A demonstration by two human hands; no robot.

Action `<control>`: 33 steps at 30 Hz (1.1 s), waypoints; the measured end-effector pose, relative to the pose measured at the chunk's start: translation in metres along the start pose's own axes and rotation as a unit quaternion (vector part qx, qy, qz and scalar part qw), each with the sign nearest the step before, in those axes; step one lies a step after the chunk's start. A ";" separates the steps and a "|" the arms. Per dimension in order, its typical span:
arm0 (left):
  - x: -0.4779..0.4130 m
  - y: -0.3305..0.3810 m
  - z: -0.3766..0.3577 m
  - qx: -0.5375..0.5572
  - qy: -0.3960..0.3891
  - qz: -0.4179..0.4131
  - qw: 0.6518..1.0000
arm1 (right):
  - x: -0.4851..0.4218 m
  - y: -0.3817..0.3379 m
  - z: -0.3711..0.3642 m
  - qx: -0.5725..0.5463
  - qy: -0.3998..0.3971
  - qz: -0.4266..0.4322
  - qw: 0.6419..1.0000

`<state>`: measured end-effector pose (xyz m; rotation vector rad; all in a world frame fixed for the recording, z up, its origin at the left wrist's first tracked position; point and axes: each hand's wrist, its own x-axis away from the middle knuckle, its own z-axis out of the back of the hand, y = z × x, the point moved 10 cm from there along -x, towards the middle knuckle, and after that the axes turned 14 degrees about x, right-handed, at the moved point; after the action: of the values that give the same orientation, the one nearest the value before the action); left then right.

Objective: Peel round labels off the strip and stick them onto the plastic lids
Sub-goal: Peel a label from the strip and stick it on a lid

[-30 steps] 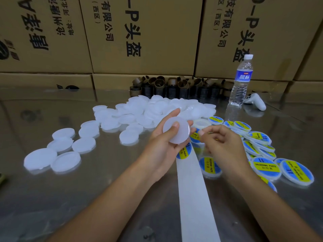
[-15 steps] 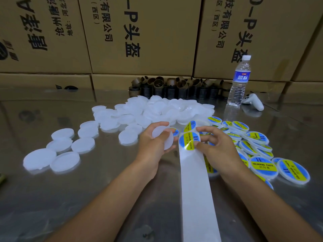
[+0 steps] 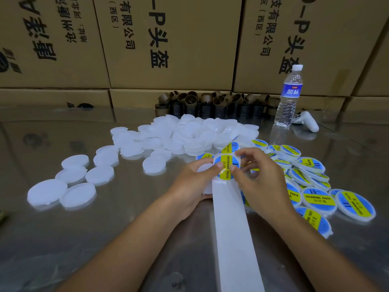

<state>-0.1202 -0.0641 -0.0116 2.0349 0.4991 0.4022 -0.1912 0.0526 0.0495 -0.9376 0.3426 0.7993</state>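
One strip, one bottle, one controller; lids too piled to count.

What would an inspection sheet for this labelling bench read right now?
Surface: reflective metal table, smudged.
Job's things: heap of blank lids at centre back; labelled lids overlapping at right; backing strip running toward the camera, a label at its far end.
Clutter: water bottle, white handheld controller, brown tube cores at the back.
Grips: left hand holds a bare lid, thumb on the label; right hand pinches the label.
Cables: nothing seen.
Surroundings: stacked printed cardboard boxes.
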 end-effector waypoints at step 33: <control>-0.001 0.010 0.008 -0.078 0.053 -0.048 0.994 | 0.004 -0.014 -0.008 0.013 -0.062 0.058 0.996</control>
<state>-0.1153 -0.0743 -0.0069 1.8378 0.6099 0.4780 -0.1779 0.0433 0.0508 -0.8450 0.3007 0.9528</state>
